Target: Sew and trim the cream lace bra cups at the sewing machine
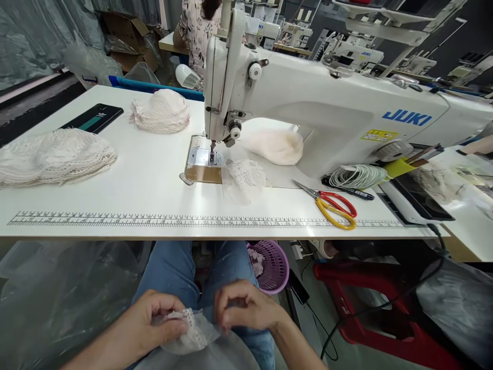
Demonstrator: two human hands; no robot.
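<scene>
Over my lap, my left hand (164, 322) pinches a small piece of white lace (192, 331) with sheer mesh between thumb and fingers. My right hand (248, 307) is just to its right, fingers curled and thumb pressed in near the mesh's edge. Whatever those fingertips hold is too small or blurred to make out. Above, on the table, another lace piece (246, 173) on sheer fabric lies beside the needle plate (202, 158) of the white sewing machine (308, 87). Grey sheer cloth (208, 354) spreads below my hands.
Stacks of lace (57, 154) and cream pieces (162, 110) sit left, near a phone (94, 118). Scissors (331, 205) and coiled cord (358, 176) lie right. Below are a purple basket (275, 267) and a red stool (346, 308). Another person (196, 36) is behind the machine.
</scene>
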